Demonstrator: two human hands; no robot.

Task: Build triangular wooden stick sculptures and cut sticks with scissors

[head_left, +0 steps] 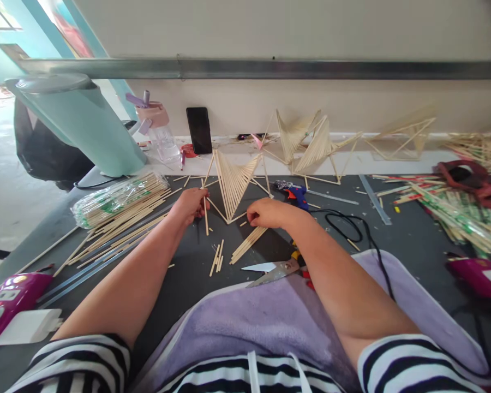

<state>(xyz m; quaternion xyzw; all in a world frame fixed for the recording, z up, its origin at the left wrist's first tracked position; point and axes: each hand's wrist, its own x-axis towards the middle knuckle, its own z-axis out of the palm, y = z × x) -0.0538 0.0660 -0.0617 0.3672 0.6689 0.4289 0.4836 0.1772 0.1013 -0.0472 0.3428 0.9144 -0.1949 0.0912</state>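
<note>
A model of thin bamboo sticks [235, 185], with a fan-like twisted surface, stands in front of me on the dark table. At its left side my left hand [193, 205] is closed, its fingers pinching an upright bamboo stick [206, 215]. To the right of the model's front corner, my right hand [265, 213] is closed with fingertips pointing down; what they hold is hidden. Below that hand lies a row of cut sticks [247, 245]. Several short stick pieces [217, 257] rest to their left. Scissors [276, 270] lie open near my right forearm.
A blue glue gun [295, 195] with a black cord lies right of the model. More stick models [306, 142] stand by the wall. At left are wrapped sticks [120, 199], a bottle [159, 134] and a teal container [82, 120]. A phone [198, 130] leans behind; a purple cloth [245, 322] lies in front.
</note>
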